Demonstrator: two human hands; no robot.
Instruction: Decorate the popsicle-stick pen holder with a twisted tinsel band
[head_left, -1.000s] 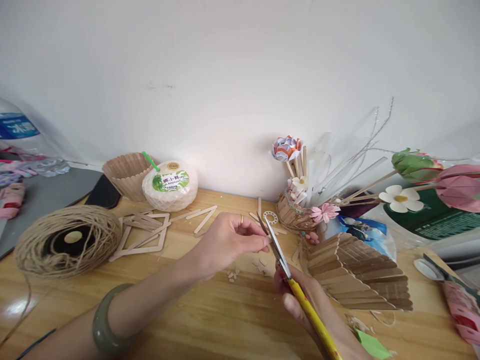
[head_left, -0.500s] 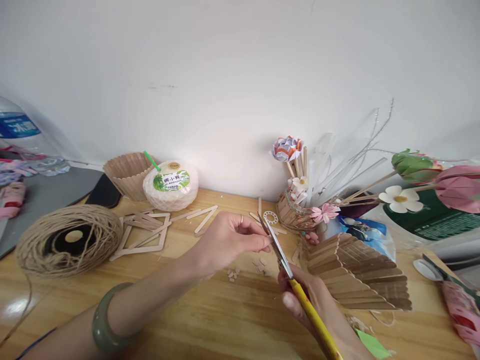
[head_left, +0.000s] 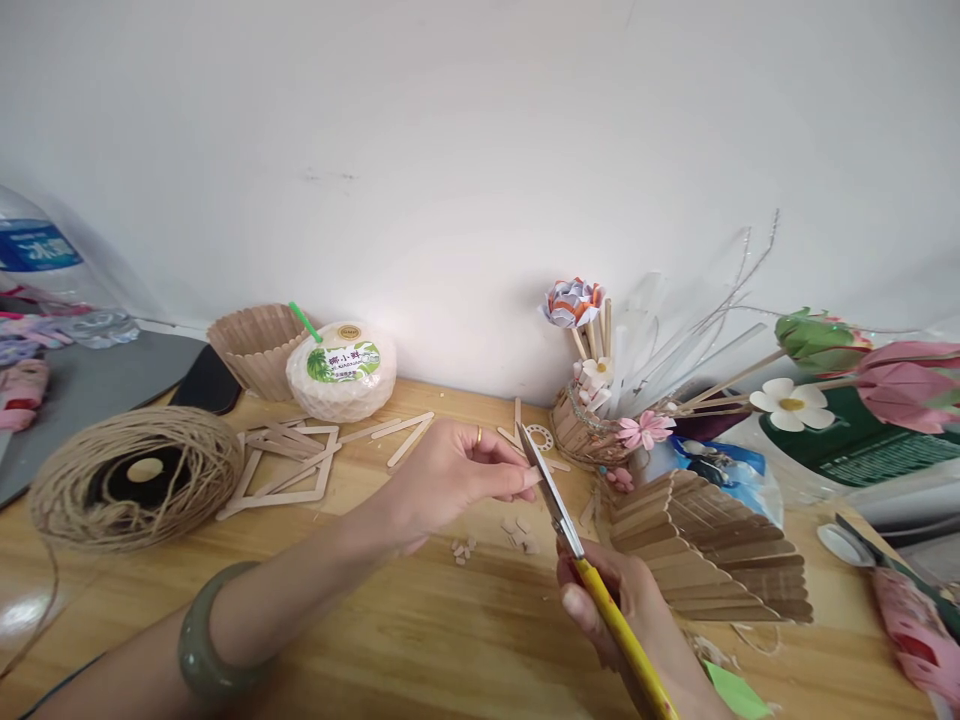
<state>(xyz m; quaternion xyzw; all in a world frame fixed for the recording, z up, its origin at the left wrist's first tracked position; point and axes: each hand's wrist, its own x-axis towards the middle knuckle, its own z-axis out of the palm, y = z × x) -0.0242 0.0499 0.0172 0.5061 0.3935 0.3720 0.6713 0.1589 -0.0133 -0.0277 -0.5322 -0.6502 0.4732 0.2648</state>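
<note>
Trimming a small wooden piece with yellow-handled scissors above the table

The left hand (head_left: 450, 475) pinches a small piece, mostly hidden by the fingertips, right at the blades; the right hand (head_left: 619, 610) is clenched around the scissors (head_left: 581, 560), whose blades look nearly closed; holding the piece close to the cut and snipping little bites would, I judge, keep the wood from splitting; offcuts (head_left: 517, 530) lie on the table (head_left: 420, 640) beneath; the coconut (head_left: 341, 370) carries a green leaf label, writing too small to read; a bottle (head_left: 34, 250) shows an unreadable blue label
</note>
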